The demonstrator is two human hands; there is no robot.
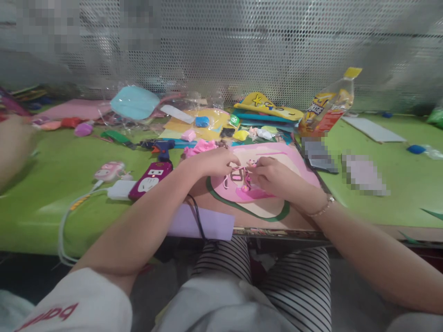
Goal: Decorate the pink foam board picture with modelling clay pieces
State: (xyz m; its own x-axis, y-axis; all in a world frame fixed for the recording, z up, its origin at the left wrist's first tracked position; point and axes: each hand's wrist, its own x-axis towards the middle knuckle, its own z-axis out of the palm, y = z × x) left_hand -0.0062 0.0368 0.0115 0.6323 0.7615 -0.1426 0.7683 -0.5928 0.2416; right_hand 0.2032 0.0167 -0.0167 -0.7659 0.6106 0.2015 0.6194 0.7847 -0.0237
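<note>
A pink and cream craft cutout with a dark green edge lies flat before me, with small pink and brown pieces on its middle. From its left side my left hand reaches over it, fingers bent and closed near a thin pale pink strand. My right hand presses down on the cutout from the right, thumb and fingers pinched beside a small pale figure. What sits between the fingertips of either hand is too small to make out. Crumpled pink material lies behind my left wrist.
Left of my forearm are a purple power strip, a white charger with a cable, and a blue glue gun. Clay lumps such as a yellow one lie behind. A bottle leans back right. Another person's blurred arm is far left.
</note>
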